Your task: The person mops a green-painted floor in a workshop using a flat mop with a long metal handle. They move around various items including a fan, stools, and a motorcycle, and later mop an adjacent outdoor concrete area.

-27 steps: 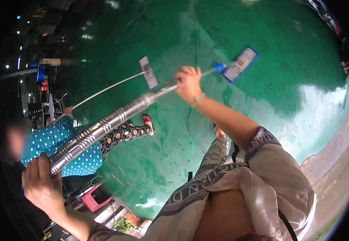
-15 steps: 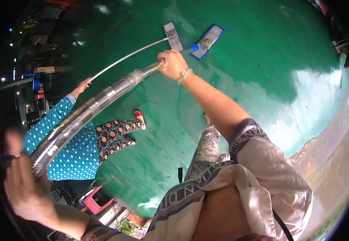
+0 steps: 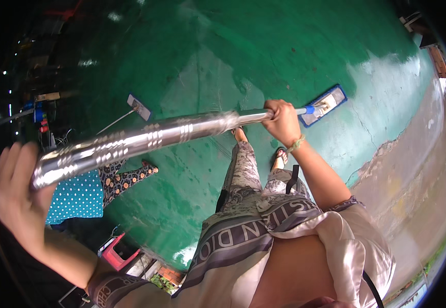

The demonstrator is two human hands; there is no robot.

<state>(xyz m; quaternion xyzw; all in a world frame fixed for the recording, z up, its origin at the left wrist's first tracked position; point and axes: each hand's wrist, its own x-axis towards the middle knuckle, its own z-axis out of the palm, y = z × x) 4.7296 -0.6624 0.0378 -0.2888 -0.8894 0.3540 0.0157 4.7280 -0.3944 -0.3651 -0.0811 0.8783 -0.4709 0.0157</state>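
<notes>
The right hand [image 3: 283, 123] has its grip closed around the mop [image 3: 182, 130], near its flat blue-edged head [image 3: 325, 106] on the green floor [image 3: 182, 215]. The left hand [image 3: 15, 190] is at the pole's top end; how tight, I cannot tell. Mop 2 [image 3: 140, 107] lies farther left.

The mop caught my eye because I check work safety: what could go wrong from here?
The green floor looks shiny and possibly wet, so a sandal might slip. The mop handle overlaps the co-worker's dotted top in view, so a swing could bump them, though depth is unclear.
</notes>
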